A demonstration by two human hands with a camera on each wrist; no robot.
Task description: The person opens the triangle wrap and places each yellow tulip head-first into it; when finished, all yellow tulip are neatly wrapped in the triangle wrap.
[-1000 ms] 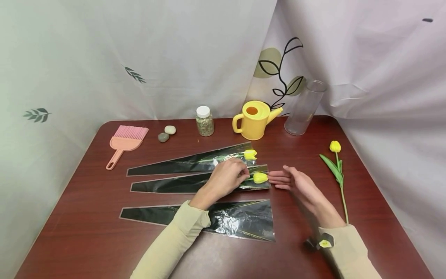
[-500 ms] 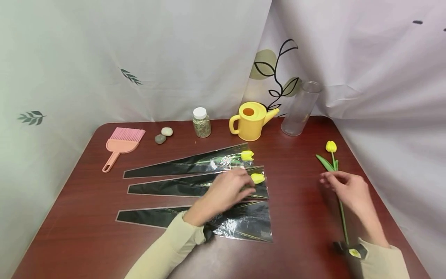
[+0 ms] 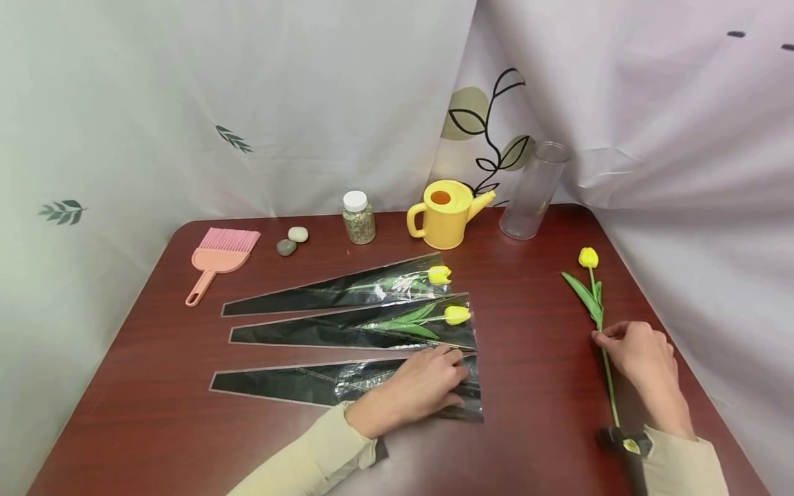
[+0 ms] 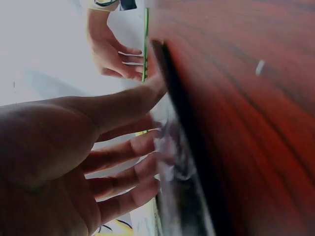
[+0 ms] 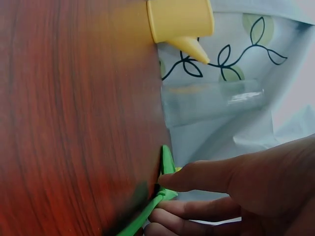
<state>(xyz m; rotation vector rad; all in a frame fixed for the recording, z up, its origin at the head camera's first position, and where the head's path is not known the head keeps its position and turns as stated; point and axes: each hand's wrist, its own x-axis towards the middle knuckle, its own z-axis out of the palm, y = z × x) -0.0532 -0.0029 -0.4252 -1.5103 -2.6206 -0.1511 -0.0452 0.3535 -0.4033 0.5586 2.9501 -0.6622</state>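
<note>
Three dark clear-fronted flower sleeves lie side by side. Fingertips of my left hand (image 3: 423,383) touch the nearest sleeve (image 3: 279,384) close to its wide end. Their lie is fairly straight in the left wrist view, with the thumb at the sleeve's edge (image 4: 184,103). A yellow tulip (image 3: 457,315) lies in the middle sleeve (image 3: 267,334), another tulip (image 3: 439,275) in the far one (image 3: 279,300). At the right, my right hand (image 3: 645,362) pinches a third tulip's stem (image 3: 608,379) below its leaves; its yellow bloom (image 3: 588,257) points away from me.
Along the back stand a lidded jar (image 3: 359,219), a yellow watering can (image 3: 446,217) and a clear glass vase (image 3: 535,193). Back left lie a pink hand brush (image 3: 222,258) and two stones (image 3: 292,241). A white curtain (image 3: 310,103) hangs behind the table.
My left hand has left the middle sleeve's tulip and come nearer, onto the nearest sleeve. My right hand has moved right and taken the third tulip by its stem.
</note>
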